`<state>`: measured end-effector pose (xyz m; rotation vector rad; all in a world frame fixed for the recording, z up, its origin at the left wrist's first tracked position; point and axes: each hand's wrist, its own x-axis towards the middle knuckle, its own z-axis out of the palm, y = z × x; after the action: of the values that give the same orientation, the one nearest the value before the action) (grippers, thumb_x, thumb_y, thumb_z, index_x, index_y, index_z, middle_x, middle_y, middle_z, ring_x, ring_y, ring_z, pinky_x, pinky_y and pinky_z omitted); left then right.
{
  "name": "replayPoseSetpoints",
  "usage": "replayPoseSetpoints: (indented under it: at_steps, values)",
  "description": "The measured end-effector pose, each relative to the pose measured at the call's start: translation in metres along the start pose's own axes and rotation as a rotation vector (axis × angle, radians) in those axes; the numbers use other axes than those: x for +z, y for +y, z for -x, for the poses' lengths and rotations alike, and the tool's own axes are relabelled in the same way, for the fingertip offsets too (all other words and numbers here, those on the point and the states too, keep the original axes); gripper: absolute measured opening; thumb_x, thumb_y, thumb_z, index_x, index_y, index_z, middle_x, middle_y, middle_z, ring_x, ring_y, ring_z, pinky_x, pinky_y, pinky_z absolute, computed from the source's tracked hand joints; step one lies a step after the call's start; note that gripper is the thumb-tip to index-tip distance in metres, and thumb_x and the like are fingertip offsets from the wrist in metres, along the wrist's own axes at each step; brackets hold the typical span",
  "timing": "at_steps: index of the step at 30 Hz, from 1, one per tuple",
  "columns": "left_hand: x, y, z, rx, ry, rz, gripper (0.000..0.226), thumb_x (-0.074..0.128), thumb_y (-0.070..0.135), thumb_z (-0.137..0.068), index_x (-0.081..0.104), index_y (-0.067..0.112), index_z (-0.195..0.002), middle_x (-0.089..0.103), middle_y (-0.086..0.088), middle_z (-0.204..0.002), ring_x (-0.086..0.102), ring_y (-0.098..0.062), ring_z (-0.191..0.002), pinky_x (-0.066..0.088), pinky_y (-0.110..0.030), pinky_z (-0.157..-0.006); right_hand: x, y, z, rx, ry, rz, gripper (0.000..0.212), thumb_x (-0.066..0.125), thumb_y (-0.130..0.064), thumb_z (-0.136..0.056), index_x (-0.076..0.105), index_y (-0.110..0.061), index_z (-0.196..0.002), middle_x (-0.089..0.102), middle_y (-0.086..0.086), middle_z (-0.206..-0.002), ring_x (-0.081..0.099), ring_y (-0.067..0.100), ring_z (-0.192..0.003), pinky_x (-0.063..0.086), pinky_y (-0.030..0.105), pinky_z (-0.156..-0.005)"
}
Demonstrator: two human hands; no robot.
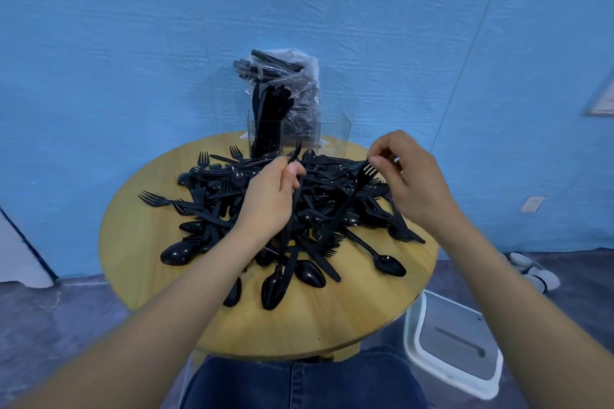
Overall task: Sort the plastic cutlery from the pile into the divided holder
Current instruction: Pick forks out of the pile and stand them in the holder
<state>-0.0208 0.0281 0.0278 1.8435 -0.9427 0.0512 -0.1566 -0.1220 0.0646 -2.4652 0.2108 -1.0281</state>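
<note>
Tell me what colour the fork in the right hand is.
Black. The fork pinched by the right hand shows in the head view.

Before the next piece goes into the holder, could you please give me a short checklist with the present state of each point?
1. Right hand has a piece: ok, it pinches a fork by the tine end.
2. Left hand has a secure grip: ok, it grips black cutlery; how many pieces, cannot tell.
3. Fork is free of the pile: cannot tell, its handle runs down among other pieces.
4. Clear holder is upright at the table's far edge: ok.
5. An open compartment is available: ok, the right one looks empty.
6. Which compartment takes forks: cannot tell.
</note>
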Motion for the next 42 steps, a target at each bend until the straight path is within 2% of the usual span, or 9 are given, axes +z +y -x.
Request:
replayPoseSetpoints:
  at_steps: [7,12,15,21,23,29,33,38,42]
  values:
    - [0.002,0.010,-0.016,0.145,-0.170,-0.085,0.026,0.037,0.018,-0.101,0.061,0.011,-0.108,0.054,0.000,-0.102,0.051,-0.012,-0.096,0.035,-0.017,-0.078,-0.017,-0.016,-0.022,-0.042,-0.279,-0.072,0.013,0.053,-0.005,-0.094,0.053,-0.016,-0.087,0.052,-0.013,-0.077,0.048,-0.009,-0.066,0.035,0.006,-0.064]
    - [0.001,0.009,-0.011,0.080,-0.316,-0.012,0.025,0.037,0.021,-0.101,0.059,0.014,-0.110,0.066,0.002,-0.104,0.061,-0.011,-0.100,0.046,-0.029,-0.092,-0.013,-0.013,-0.030,0.002,-0.274,-0.222,0.022,0.052,-0.005,-0.094,0.051,-0.022,-0.082,0.046,-0.012,-0.068,0.043,-0.002,-0.058,0.035,0.010,-0.060]
    - [-0.002,0.005,-0.007,0.074,-0.389,-0.029,0.026,0.035,0.020,-0.101,0.060,0.016,-0.107,0.064,0.007,-0.088,0.060,-0.007,-0.088,0.048,-0.030,-0.087,-0.008,-0.008,-0.030,0.047,-0.261,-0.285,0.022,0.053,-0.006,-0.095,0.052,-0.023,-0.081,0.047,-0.006,-0.068,0.041,0.008,-0.061,0.038,0.023,-0.061]
    - [-0.002,-0.001,-0.003,0.044,-0.315,0.005,0.028,0.033,0.017,-0.102,0.054,0.022,-0.084,0.051,0.006,-0.072,0.047,-0.004,-0.064,0.041,-0.017,-0.063,-0.001,0.001,-0.026,0.261,-0.068,-0.410,0.016,0.059,-0.004,-0.090,0.056,-0.017,-0.081,0.052,-0.001,-0.071,0.045,0.006,-0.051,0.040,0.019,-0.053]
    - [-0.002,-0.002,-0.003,0.050,-0.297,-0.023,0.026,0.033,0.018,-0.102,0.054,0.018,-0.087,0.051,0.007,-0.071,0.046,-0.003,-0.062,0.036,-0.011,-0.059,0.000,0.005,-0.025,0.337,-0.049,-0.343,0.015,0.061,-0.006,-0.089,0.058,-0.016,-0.078,0.055,-0.001,-0.073,0.048,0.004,-0.048,0.040,0.019,-0.051]
    - [-0.001,0.000,-0.004,0.031,-0.329,-0.054,0.026,0.032,0.018,-0.102,0.056,0.015,-0.092,0.054,0.005,-0.076,0.052,-0.006,-0.069,0.040,-0.010,-0.061,0.000,0.007,-0.025,0.388,-0.113,-0.082,0.010,0.063,-0.009,-0.086,0.062,-0.012,-0.077,0.060,-0.001,-0.068,0.055,0.007,-0.048,0.046,0.019,-0.053]
    - [-0.005,0.002,-0.003,-0.052,-0.352,-0.015,0.027,0.030,0.017,-0.102,0.053,0.016,-0.090,0.055,0.003,-0.082,0.062,-0.010,-0.075,0.047,-0.021,-0.065,-0.001,0.006,-0.024,0.393,-0.134,-0.005,0.010,0.062,-0.008,-0.087,0.063,-0.011,-0.077,0.061,-0.001,-0.067,0.062,0.005,-0.047,0.045,0.010,-0.050]
    - [0.003,0.004,0.003,0.075,-0.351,-0.206,0.028,0.033,0.022,-0.102,0.052,0.004,-0.093,0.060,-0.003,-0.089,0.066,-0.008,-0.078,0.053,-0.038,-0.074,0.012,-0.005,-0.028,0.436,-0.061,-0.119,0.016,0.058,-0.006,-0.088,0.060,-0.011,-0.072,0.063,0.004,-0.061,0.062,0.003,-0.045,0.048,0.014,-0.050]
    - [0.007,0.005,0.004,0.065,-0.321,-0.177,0.027,0.032,0.021,-0.102,0.053,0.006,-0.095,0.062,0.001,-0.087,0.062,-0.005,-0.069,0.049,-0.020,-0.067,0.023,-0.011,-0.025,0.454,0.008,-0.166,0.017,0.054,-0.014,-0.092,0.061,-0.007,-0.078,0.062,0.004,-0.055,0.058,0.000,-0.041,0.049,0.019,-0.051]
